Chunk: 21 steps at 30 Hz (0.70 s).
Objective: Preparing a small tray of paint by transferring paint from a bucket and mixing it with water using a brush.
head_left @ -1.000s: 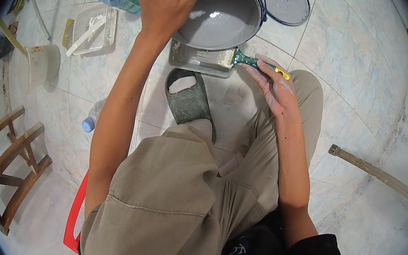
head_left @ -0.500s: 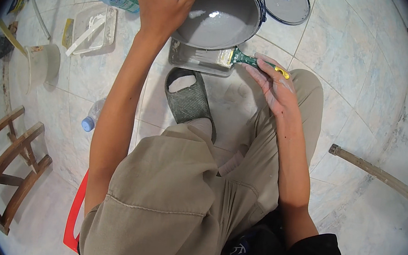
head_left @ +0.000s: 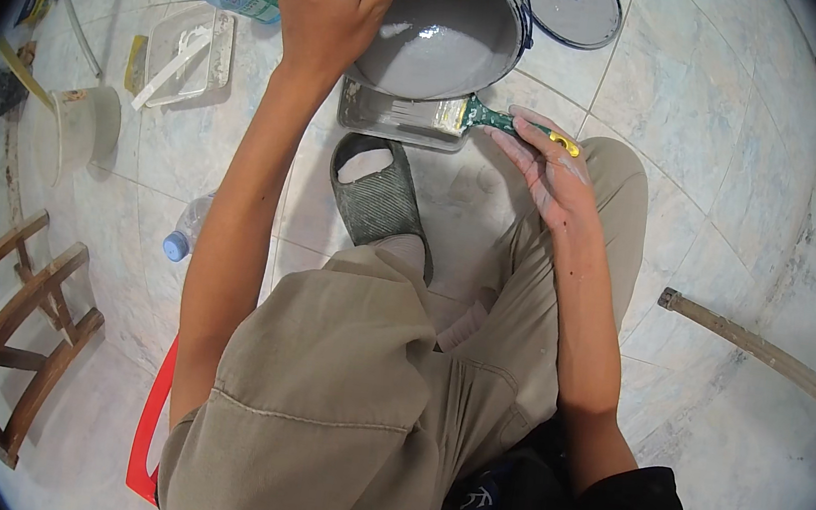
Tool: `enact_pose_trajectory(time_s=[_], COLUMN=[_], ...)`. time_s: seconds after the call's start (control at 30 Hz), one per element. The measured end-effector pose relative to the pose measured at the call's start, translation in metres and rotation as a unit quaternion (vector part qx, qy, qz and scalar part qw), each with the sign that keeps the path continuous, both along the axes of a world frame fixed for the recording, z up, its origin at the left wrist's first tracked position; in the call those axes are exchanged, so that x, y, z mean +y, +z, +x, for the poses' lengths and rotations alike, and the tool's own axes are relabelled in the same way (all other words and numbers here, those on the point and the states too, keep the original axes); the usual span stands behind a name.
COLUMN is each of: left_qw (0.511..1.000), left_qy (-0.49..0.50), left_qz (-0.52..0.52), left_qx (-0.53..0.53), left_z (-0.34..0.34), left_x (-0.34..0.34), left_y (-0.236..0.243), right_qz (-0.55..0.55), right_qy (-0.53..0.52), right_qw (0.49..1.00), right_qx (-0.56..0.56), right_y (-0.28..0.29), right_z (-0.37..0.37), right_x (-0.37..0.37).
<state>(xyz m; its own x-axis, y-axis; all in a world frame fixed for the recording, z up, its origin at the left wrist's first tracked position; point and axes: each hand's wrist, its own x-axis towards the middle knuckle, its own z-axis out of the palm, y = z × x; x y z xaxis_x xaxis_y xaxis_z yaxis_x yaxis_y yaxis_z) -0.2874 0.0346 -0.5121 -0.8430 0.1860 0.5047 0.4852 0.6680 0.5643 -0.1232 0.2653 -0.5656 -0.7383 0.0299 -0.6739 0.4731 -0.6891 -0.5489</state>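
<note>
While the left hand (head_left: pixel 330 14) rests at the tipped bucket's (head_left: pixel 523 14) rim, the right hand (head_left: pixel 550 171) holds a paintbrush (head_left: pixel 492 120) across the tray (head_left: pixel 391 135).
The paintbrush points leftward from the right hand, the nearer one, its long axis running roughly left to right, bristles over the tray just below the bucket's mouth. The right hand is loosely closed, thumb above the handle; the left hand's thumb is spread, its fingers hidden, so their grip cannot be told. Against the earlier frames, hardly anything has shifted.
</note>
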Motion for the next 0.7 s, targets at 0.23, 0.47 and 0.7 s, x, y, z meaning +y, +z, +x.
enact_pose_trajectory(time_s=[0.23,0.47,0.7], left_qw=[1.0,1.0,1.0], left_qy=[-0.008,-0.016,-0.005], left_qz=[0.002,0.009,0.0], left_qx=[0.01,0.024,-0.002], left_z=[0.003,0.001,0.001], left_x=[-0.002,0.001,0.001], left_y=[-0.001,-0.002,-0.001], right_qz=[0.031,0.152,0.17], right_qy=[0.013,0.006,0.02], right_qw=[0.999,0.987,0.982], right_qx=[0.004,0.051,0.074], right_y=[0.003,0.014,0.01], right_z=[-0.001,-0.001,-0.001], right_x=[-0.001,-0.008,-0.007])
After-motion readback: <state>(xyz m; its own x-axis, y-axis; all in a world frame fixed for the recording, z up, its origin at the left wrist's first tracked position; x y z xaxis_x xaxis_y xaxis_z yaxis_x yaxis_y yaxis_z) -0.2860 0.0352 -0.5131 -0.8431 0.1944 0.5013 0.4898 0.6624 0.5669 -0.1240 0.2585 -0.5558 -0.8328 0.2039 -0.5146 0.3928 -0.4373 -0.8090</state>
